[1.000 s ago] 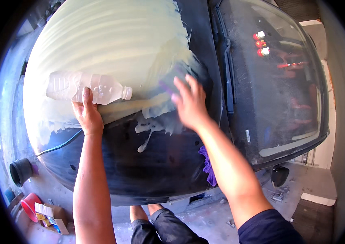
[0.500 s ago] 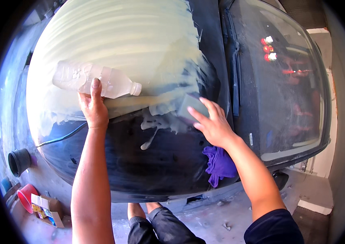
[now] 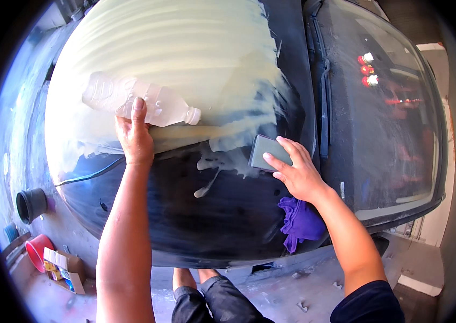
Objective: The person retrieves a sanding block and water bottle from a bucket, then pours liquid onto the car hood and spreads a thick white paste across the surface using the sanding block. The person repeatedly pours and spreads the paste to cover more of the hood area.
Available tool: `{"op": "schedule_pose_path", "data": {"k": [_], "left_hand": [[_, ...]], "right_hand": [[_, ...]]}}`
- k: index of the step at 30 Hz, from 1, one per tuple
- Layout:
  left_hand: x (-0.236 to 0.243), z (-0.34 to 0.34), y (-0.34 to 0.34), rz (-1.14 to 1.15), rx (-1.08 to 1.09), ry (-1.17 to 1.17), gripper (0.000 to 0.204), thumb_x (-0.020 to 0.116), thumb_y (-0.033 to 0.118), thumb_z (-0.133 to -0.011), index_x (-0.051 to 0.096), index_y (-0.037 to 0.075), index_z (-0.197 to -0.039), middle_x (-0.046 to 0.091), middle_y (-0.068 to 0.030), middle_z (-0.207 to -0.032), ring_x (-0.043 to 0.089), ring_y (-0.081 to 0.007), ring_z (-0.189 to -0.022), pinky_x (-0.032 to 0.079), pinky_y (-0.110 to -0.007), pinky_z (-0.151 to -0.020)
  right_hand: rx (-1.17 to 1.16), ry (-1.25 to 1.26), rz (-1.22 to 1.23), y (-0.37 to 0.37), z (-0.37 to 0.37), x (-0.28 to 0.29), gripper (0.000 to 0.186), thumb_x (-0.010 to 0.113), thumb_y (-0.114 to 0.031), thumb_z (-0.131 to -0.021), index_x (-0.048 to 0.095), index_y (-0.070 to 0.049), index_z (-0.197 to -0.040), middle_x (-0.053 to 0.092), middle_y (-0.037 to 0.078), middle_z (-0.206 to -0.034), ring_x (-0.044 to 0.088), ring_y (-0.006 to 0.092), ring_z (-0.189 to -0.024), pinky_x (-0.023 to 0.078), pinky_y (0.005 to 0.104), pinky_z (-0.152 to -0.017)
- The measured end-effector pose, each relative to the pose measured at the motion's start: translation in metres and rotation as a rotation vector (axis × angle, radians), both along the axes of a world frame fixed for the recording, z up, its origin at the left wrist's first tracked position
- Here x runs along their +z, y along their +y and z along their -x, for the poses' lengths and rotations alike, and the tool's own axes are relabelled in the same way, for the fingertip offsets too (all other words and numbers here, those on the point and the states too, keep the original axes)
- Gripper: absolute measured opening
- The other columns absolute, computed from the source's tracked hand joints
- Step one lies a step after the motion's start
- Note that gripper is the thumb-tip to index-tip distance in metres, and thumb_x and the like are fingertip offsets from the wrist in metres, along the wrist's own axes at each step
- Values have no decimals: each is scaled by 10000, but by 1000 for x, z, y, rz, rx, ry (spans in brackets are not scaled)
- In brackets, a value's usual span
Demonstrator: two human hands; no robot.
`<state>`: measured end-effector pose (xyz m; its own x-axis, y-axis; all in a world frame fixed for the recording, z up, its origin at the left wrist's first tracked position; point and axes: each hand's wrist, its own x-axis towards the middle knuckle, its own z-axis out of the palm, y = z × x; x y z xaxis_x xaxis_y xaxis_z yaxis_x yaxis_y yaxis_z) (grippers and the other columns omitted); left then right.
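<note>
My left hand (image 3: 136, 141) grips a clear plastic bottle (image 3: 170, 105) with a white cap. It is tilted, its cap end pointing right and slightly down, over the pale yellowish coat (image 3: 174, 43) on a car hood. A flat grey-green sanding block (image 3: 267, 153) is in my right hand (image 3: 304, 176), the fingers over its right side. That block lies at the ragged lower right border of the coat, beside milky wet smears (image 3: 230, 163). Below my right hand a crumpled purple cloth (image 3: 307, 225) rests on the hood's dark part (image 3: 201, 226).
The windshield (image 3: 384, 124) and wipers (image 3: 324, 107) are to the right. A thin dark hose (image 3: 94, 174) crosses the hood's left side. On the floor at left stand a black bucket (image 3: 31, 205), a red bucket (image 3: 37, 252) and an open cardboard box (image 3: 74, 272).
The whole view has shifted, so the car appears farther right. Over the hood, the sanding block has moved slightly right and toward me. The bottle has kept nearly the same place and tilt.
</note>
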<state>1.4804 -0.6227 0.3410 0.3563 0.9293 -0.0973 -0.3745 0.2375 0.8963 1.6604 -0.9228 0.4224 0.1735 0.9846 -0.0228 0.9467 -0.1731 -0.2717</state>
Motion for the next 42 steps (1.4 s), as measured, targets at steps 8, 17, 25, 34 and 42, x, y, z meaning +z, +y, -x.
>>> {"op": "schedule_pose_path", "data": {"k": [8,17,25,34,42], "left_hand": [[1,-5,-2,38,42,-45,496,634,299,-937,456,36,-1317,551,-76,-1197,544,-177,-1092,466,-339,-912],[-20,66,16,-52,235,4,505,606,335,-938,487,-8,-1288,539,-115,-1213,547,-208,-1117,432,-340,-973],[-22,82,17,-36,267,-25,459,619,322,-931,507,23,-1260,577,-49,-1078,559,-105,-881,413,-220,-648],[-23,62,13,-25,239,-146,463,599,293,-948,467,28,-1305,533,-84,-1215,537,-183,-1094,452,-316,-900],[-21,73,11,-82,231,-42,490,604,301,-953,449,37,-1336,558,-45,-1148,534,-120,-994,428,-249,-797]], "right_hand": [[-24,-57,-96,101,-11,-14,499,678,-148,-859,575,-252,-1336,400,205,-1435,417,389,-1299,331,476,-1087],[12,-36,-105,103,19,-22,506,690,-145,-846,580,-247,-1329,413,212,-1423,397,381,-1321,315,479,-1099],[77,32,-114,87,42,-25,507,658,-119,-858,572,-260,-1337,399,222,-1432,391,405,-1316,305,491,-1098],[-45,-34,-222,198,17,-38,444,625,-153,-897,582,-252,-1327,392,229,-1434,384,411,-1306,292,484,-1097],[31,48,-112,98,77,-27,554,688,-126,-827,573,-281,-1347,404,229,-1425,399,409,-1307,292,502,-1091]]}}
